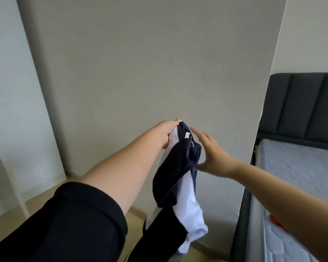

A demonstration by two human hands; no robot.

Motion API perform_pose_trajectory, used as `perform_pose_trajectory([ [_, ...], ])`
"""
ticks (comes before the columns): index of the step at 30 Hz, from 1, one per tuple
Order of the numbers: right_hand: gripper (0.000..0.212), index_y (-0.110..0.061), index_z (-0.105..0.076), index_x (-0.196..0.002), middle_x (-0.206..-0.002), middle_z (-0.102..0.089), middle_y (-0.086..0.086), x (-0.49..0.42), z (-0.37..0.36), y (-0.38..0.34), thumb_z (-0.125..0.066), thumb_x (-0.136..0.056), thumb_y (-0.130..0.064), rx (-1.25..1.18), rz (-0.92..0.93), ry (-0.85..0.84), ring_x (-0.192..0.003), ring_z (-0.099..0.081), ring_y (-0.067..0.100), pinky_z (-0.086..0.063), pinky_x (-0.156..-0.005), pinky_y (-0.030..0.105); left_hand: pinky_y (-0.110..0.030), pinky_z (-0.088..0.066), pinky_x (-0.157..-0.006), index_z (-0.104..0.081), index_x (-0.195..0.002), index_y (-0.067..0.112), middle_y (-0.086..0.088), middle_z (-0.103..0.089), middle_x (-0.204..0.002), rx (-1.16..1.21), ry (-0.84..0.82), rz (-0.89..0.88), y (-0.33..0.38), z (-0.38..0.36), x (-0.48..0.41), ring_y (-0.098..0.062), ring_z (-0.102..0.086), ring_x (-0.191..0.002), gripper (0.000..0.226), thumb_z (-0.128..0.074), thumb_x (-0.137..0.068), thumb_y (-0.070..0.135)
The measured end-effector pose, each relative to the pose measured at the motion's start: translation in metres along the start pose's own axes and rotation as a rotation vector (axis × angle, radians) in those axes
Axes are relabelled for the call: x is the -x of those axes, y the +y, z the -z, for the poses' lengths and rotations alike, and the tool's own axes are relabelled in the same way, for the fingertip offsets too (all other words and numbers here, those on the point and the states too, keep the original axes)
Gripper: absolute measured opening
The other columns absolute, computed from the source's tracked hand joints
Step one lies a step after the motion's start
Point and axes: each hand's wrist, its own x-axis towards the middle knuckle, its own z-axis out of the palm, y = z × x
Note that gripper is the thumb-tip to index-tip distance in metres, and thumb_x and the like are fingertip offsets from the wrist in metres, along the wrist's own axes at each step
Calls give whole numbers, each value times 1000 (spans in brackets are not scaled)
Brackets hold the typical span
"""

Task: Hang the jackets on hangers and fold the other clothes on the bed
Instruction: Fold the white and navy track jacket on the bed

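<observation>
Head view. The left hand (167, 134) is gripping the upper edge of a navy-and-white garment (178, 173), its fingers curling round the bunched white fabric. The arm is reaching forward out of a pushed-up black sleeve (80, 220). The garment is hanging in the air in front of a pale wall panel (140, 63) — dark folds above, white cloth trailing below. It is not lying on the bed (242, 214), which is standing to the right. The right hand (214, 156) is spreading flat just beside the dark folds, with fingers straight and thumb apart, holding nothing. Whether it is touching the cloth cannot be told. On the bed, a bare quilted mattress (301, 167) is showing below a dark grey headboard (301, 103), and a red cloth (272, 218) is peeking out beneath the right forearm.
</observation>
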Motion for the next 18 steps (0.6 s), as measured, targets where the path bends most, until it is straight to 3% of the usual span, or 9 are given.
perform_pose_trajectory([
  [3,72,-21,-43,-138,-135,-40,3,0,-10,-17,-70,-75,0,16,107,177,-124,-40,19,-29,-98,13,-30,-47,-79,-50,-76,11,-7,-54,-74,-16,-26,29,-1,0,10,-20,-54,-68,35,-45,-99,36],
  [6,32,-11,-69,-100,-105,-52,-4,-4,-6,-29,-60,-77,9,-52,60,296,-99,-52,14,-34,-83,5,-31,-46,-74,-53,-81,9,-9,-57,-77,-112,-68,34,-6,5,12,-22,-55,-69,36,-43,-99,39],
  [10,19,-15,-62,-71,-72,-60,-4,-16,4,-46,-54,-80,0,-160,-47,264,-72,-56,13,-40,-63,13,-33,-43,-81,-55,-91,6,-12,-56,-87,-295,-203,-7,-15,8,16,-24,-54,-84,24,-45,-100,26],
  [12,24,-15,-50,-60,-57,-50,-2,-26,9,-48,-52,-80,-1,-222,-132,348,-55,-45,11,-35,-50,17,-32,-39,-70,-49,-86,1,-12,-50,-81,-398,-294,-47,-17,7,18,-23,-47,-75,11,-55,-90,11],
  [14,25,-12,-46,-59,-54,-44,1,-35,14,-44,-51,-82,-5,-364,-269,464,-52,-40,12,-35,-50,23,-27,-37,-57,-48,-79,0,-9,-46,-70,-398,-355,-95,-15,10,22,-19,-45,-61,11,-57,-82,6],
  [16,26,-12,-40,-58,-56,-37,4,-41,17,-35,-51,-82,-9,-418,-410,519,-54,-35,17,-30,-50,26,-16,-42,-47,-52,-68,4,-4,-56,-57,-400,-329,-144,-11,12,24,-12,-55,-52,26,-50,-94,11],
  [18,32,-15,-31,-56,-55,-29,2,-43,20,-27,-51,-81,-9,-465,-537,554,-56,-27,17,-22,-48,26,-15,-49,-55,-63,-80,13,4,-67,-63,-305,-324,-221,-6,15,22,-10,-63,-66,32,-44,-99,30],
])
